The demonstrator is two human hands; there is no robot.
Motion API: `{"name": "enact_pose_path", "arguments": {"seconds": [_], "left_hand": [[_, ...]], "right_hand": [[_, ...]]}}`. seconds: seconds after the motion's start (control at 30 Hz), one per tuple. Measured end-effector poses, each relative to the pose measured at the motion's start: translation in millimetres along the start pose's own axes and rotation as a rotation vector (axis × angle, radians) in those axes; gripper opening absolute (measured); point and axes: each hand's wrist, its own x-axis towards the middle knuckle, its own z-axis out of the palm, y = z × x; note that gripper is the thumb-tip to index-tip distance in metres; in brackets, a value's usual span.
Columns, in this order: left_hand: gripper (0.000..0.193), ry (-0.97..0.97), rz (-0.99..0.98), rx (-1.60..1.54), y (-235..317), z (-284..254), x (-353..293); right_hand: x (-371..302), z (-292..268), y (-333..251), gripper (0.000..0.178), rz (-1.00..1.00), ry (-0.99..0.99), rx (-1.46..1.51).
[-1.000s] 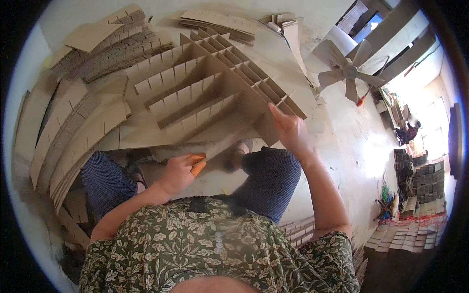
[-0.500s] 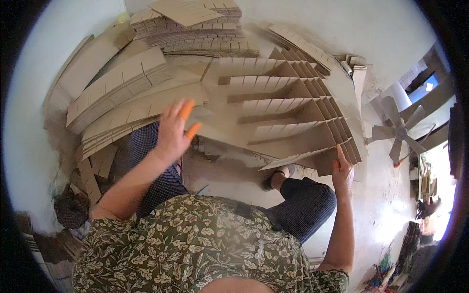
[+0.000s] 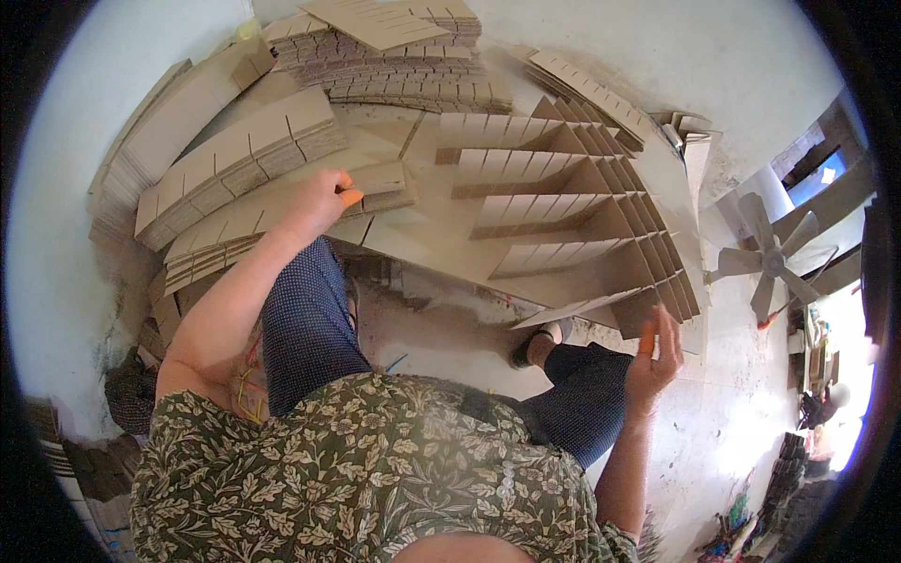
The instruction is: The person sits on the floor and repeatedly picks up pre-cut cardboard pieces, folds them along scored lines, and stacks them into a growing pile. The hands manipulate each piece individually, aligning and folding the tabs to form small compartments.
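My left hand (image 3: 324, 199) is over the nearest stack of slotted cardboard strips (image 3: 223, 231), its fingers curled together. Orange covers show on two fingertips; whether they pinch a strip is hidden. To the right stands a cardboard divider grid (image 3: 610, 202), with long slotted strips crossed by shorter ones along its right side. The long strips' left ends are free, and the nearest one (image 3: 572, 308) leans over. My right hand (image 3: 656, 361) is just off the grid's near right corner, fingers apart and holding nothing. One of its fingers also wears an orange cover.
More stacks of slotted strips stand at the left (image 3: 249, 145) and far back (image 3: 394, 70). Another stack (image 3: 591, 98) lies behind the grid. A fan (image 3: 771, 260) is at the right. My knees flank the low work surface's near edge (image 3: 450, 270).
My left hand has come down to the strip stack, its spread fingers curling in. My right hand has let go of the grid's near corner and drawn back toward me.
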Motion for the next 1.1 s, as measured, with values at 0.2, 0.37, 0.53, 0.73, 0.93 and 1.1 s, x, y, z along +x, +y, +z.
{"name": "enact_pose_path", "arguments": {"seconds": [0.2,0.37,0.53,0.73,0.93,1.1], "left_hand": [[0.030,-0.144,0.006,-0.078,-6,-20,4],[0.025,-0.027,-0.197,-0.498,-6,-22,-5],[0.017,0.435,0.582,-0.205,24,-22,-40],[0.028,0.091,0.832,-0.376,94,-18,-126],[0.031,0.002,1.220,-0.218,97,1,-136],[0.045,0.318,1.159,-0.207,64,18,-133]], "right_hand": [[3,20,-53,0.017,0.034,-0.122,0.274],[-1,27,-77,0.018,0.155,-0.251,0.492],[11,23,-101,0.027,0.631,-0.542,0.767],[25,40,-125,0.044,0.900,-0.747,1.571],[19,43,-128,0.027,0.977,-0.657,1.383],[12,11,-90,0.017,0.828,-0.439,1.173]]}}
